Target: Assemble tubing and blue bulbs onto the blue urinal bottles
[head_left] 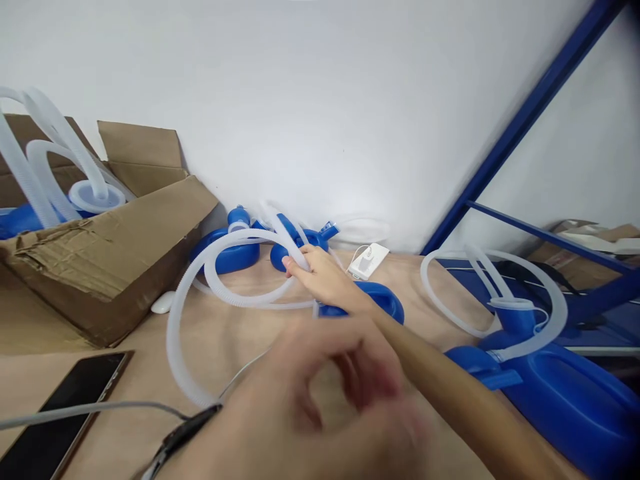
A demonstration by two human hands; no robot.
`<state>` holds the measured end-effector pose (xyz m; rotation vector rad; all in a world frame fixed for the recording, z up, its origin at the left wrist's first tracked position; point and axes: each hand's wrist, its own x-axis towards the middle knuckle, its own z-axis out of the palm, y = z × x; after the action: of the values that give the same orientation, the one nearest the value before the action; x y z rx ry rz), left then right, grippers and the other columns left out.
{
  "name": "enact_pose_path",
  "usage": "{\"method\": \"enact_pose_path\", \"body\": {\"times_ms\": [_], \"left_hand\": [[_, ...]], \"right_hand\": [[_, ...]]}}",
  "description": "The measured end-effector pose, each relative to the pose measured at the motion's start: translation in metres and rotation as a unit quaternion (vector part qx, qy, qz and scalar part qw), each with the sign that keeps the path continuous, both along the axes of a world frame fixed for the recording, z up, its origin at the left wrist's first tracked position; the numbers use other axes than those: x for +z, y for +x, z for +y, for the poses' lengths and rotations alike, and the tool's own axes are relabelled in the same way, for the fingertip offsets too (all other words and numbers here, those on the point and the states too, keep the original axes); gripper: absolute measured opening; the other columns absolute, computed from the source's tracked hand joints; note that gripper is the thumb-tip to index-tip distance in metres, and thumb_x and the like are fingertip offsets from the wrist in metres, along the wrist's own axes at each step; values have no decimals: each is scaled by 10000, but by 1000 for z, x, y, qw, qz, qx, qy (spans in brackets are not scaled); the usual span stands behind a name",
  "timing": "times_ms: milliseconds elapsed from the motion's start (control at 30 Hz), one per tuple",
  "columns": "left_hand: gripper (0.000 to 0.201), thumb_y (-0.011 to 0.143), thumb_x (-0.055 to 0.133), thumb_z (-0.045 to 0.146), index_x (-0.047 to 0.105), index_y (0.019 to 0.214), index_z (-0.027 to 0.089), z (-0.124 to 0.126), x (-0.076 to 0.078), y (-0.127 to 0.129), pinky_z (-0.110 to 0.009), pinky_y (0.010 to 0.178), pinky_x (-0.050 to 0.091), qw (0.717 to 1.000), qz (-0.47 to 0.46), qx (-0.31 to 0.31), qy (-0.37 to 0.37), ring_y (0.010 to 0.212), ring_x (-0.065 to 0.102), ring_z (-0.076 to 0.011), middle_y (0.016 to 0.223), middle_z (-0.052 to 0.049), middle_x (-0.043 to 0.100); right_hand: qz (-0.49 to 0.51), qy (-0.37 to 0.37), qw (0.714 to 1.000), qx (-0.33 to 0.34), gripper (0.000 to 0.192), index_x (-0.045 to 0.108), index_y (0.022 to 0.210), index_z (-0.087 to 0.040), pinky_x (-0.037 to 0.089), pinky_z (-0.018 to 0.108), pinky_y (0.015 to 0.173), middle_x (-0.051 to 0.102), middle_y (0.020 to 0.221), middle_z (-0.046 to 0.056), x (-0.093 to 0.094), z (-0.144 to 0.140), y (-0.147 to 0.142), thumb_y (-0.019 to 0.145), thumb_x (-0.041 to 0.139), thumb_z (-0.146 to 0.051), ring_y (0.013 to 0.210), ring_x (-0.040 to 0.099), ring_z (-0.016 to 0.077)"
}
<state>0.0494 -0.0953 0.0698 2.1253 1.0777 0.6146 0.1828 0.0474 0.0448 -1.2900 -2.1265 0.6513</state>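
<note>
My right hand (323, 275) reaches forward over the wooden table (225, 340) and is shut on a white corrugated tube (235, 241). The tube loops left and down toward the table's front. Just behind the hand lie blue plastic containers (230, 253), and another (385, 297) lies under my wrist. My left hand (320, 393) is close to the camera and blurred, its fingers curled. The tube's lower end (193, 390) runs in behind it, and I cannot tell whether the hand holds it.
An open cardboard box (110, 260) at left holds more tubes and blue containers. A phone (65, 413) and a grey cable (100, 407) lie at front left. A white charger (369, 261) sits by the wall. A large blue container with a tube (565, 393) and blue shelf frame (525, 120) stand right.
</note>
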Motion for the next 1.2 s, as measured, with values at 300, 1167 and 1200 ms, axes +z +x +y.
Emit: {"method": "enact_pose_path", "body": {"times_ms": [300,1167,1200], "left_hand": [[692,813,689,712,580,1315,248,71,-18,-4,-423,813,546,989,134,64,15,1009,697,-347,1217,-98,697],[195,860,745,302,598,968,233,93,-46,19,-262,695,539,883,-372,213,192,925,645,-198,987,-30,661],[178,848,742,275,601,947,229,95,-48,22,-275,731,535,864,-400,221,211,920,638,-196,960,-25,659]], "right_hand": [[642,-223,732,-47,379,556,695,-235,564,237,681,685,743,-44,21,8,49,874,784,-479,767,722,145],[565,-163,809,-11,294,758,885,-228,606,366,734,808,978,50,-8,-23,51,660,814,-409,978,732,309],[566,-165,807,-25,273,760,864,-224,601,356,713,807,946,45,-7,-24,48,655,801,-395,951,733,302]]}}
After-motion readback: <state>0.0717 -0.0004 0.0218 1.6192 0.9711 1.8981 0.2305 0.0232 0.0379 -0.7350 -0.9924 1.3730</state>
